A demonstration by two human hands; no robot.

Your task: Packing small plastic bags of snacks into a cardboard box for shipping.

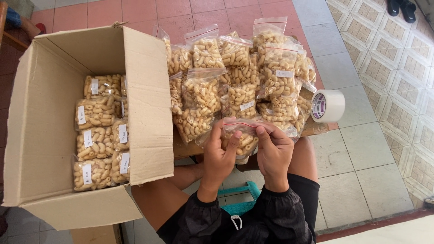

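My left hand (220, 156) and my right hand (273, 153) both grip one small clear zip bag of curled yellow snacks (245, 141), fingers pinching along its red-lined top edge. Just beyond it lies a pile of several similar filled bags (235, 77) on a low wooden surface. To the left stands an open cardboard box (40, 135) with several labelled snack bags (100, 131) packed inside in rows.
A roll of white tape (328, 106) rests at the right edge of the pile. A teal stool (242, 199) sits under my legs. The floor has red tiles, grey tiles and patterned tiles; dark sandals (401, 8) lie at top right.
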